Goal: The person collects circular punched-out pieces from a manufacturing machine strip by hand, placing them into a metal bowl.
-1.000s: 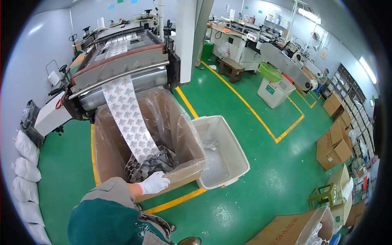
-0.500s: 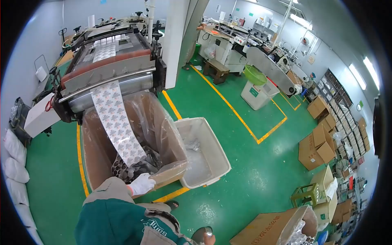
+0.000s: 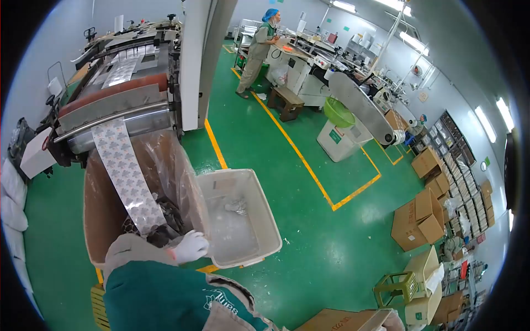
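The left hand point(image 3: 190, 246), in a white glove, rested on the near rim of the plastic-lined carton point(image 3: 102, 215), at the corner beside the white plastic bin point(image 3: 221, 185); its fingers lay close together over the liner, though whether they pinched it could not be told, and the right hand was out of view. The carton stood on the green floor under the machine's outfeed roller point(image 3: 118, 124), and a punched paper strip point(image 3: 124, 176) ran down from the roller into a dark scrap heap point(image 3: 165, 212) just beyond the glove. A steady hold seemed to call for keeping the fingers on the rim, clear of the strip and well below the roller. The bin touched the carton's right side, with a few scraps in it. Farther off lay a yellow floor line point(image 3: 298, 154), a wooden stool point(image 3: 287, 102), a green basin point(image 3: 338, 113), stacked cardboard boxes point(image 3: 419, 218) and a co-worker point(image 3: 256, 47) at another machine.
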A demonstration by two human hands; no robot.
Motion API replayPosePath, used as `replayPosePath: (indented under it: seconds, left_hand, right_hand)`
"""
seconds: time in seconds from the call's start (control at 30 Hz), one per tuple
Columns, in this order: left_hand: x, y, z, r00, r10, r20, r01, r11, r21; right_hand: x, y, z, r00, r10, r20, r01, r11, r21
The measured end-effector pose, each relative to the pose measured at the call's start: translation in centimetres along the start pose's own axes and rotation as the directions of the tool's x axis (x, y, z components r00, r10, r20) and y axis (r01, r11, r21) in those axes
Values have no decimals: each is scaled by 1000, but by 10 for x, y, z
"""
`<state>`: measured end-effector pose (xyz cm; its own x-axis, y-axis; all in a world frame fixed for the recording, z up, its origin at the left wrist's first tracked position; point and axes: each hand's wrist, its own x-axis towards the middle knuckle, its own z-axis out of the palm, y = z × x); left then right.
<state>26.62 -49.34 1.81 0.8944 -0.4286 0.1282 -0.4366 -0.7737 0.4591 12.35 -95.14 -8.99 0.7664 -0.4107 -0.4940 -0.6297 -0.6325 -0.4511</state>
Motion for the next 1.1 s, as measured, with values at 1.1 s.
replayPosePath:
  seconds: [1.1]
  left_hand:
    - [579, 239, 331, 746, -623, 236, 666, 705, -244]
  right_hand:
    - [504, 45, -411, 993, -119, -19, 121, 982, 143]
